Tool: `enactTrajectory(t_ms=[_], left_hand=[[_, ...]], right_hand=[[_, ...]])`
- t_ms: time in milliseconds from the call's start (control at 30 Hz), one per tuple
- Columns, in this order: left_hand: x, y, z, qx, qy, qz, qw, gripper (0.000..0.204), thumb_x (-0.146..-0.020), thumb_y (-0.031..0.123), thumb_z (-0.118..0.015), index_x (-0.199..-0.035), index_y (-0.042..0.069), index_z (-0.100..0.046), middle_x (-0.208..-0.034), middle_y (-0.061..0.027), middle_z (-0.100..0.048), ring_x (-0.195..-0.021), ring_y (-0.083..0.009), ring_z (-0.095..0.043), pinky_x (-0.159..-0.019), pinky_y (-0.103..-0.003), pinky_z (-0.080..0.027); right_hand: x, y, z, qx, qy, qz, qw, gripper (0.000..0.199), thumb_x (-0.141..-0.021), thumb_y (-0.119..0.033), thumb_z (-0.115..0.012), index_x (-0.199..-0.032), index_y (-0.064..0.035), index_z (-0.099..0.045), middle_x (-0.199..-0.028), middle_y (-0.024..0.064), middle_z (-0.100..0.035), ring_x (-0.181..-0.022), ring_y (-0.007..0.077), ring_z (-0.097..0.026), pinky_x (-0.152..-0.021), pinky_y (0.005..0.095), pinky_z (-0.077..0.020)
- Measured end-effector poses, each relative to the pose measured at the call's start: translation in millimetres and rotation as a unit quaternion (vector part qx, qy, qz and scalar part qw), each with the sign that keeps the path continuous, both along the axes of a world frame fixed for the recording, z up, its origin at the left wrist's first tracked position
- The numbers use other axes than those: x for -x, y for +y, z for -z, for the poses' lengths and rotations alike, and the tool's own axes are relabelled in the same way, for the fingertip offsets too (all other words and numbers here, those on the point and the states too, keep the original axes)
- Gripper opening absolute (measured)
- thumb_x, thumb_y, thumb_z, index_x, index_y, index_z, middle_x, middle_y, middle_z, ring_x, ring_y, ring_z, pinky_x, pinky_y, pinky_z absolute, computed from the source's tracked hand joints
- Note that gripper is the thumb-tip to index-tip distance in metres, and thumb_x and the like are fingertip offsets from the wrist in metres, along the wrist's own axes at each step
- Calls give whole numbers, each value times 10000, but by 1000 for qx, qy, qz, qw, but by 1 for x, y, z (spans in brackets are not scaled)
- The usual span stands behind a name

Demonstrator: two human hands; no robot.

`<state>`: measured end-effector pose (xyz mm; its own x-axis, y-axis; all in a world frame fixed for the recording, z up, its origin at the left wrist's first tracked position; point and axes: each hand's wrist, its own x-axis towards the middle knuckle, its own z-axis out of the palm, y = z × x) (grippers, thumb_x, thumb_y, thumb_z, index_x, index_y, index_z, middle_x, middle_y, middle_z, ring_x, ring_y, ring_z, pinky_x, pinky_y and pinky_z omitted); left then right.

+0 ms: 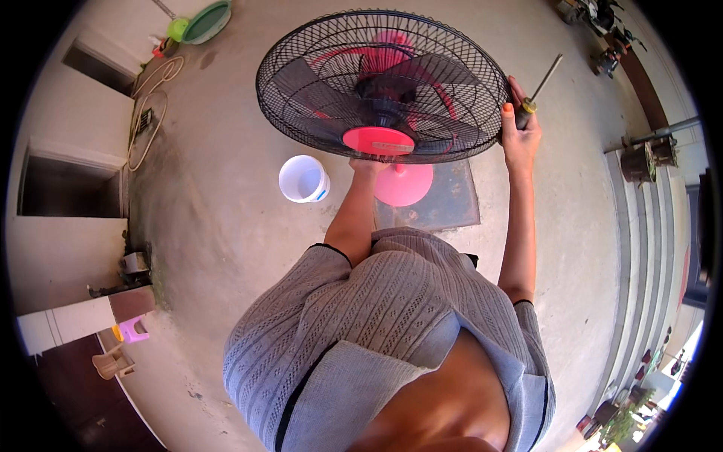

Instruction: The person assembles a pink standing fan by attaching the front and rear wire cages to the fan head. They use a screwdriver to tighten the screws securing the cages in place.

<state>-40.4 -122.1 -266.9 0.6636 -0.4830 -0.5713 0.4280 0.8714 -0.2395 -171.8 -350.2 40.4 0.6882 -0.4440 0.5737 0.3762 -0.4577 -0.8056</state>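
A pedestal fan [379, 141] with a black wire cage, dark blades and a pink-red hub cover stands before me. Its round pink base [404, 188] shows below the cage. My right hand [522, 135] is closed at the cage's right rim, gripping a screwdriver [545, 80] with a dark handle and a yellow collar. The metal shaft points up and away to the right. My left hand [367, 165] reaches under the lower edge of the cage, near the hub. Its fingers are hidden behind the fan, so their grip cannot be made out.
A white bucket [303, 181] stands on the concrete left of the base. Under the base lies a dark flat slab [454, 196]. A hose [151, 113] and a green basin [206, 22] are at the far left. Steps [640, 248] with potted plants line the right side.
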Motion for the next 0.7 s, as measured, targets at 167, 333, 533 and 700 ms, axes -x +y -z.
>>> enactTrajectory(t_ms=[167, 333, 533, 700], left_hand=[[-6, 2, -5, -11, 13, 67, 998, 786, -852, 681, -122, -1326, 136, -434, -1336, -80, -481, -1274, -304, -407, -1059, -528, -307], [-13, 7, 16, -64, -73, 149, 984, 707, -863, 657, -214, -1207, 138, -548, -1253, -72, -557, -1175, -317, -498, -999, -529, -366], [-11, 6, 0, -43, 53, 139, 988, 666, -861, 621, -265, -1156, 116, -583, -1205, -88, -581, -1163, -316, -504, -1015, -524, -345], [-5, 13, -21, -83, 16, 124, 989, 674, -876, 566, -261, -1265, 86, -530, -1353, -111, -488, -1249, -353, -422, -1058, -570, -259]], right_hand=[[17, -3, 7, -36, 94, 71, 992, 503, -890, -335, -648, -1298, -61, -534, -736, -63, -538, -611, 41, -428, -588, 206, -382], [39, -33, 66, -193, 54, 163, 966, 464, -880, -290, -659, -1261, -47, -552, -707, -47, -503, -618, 50, -439, -564, 226, -370], [59, -59, 229, -444, 223, 175, 850, 410, -789, -120, -718, -1171, -37, -596, -903, 51, -630, -743, 101, -565, -643, 244, -437], [33, -32, 305, -490, 281, 131, 815, 476, -732, -52, -707, -1193, -103, -598, -882, 13, -640, -709, 105, -551, -597, 286, -461]])
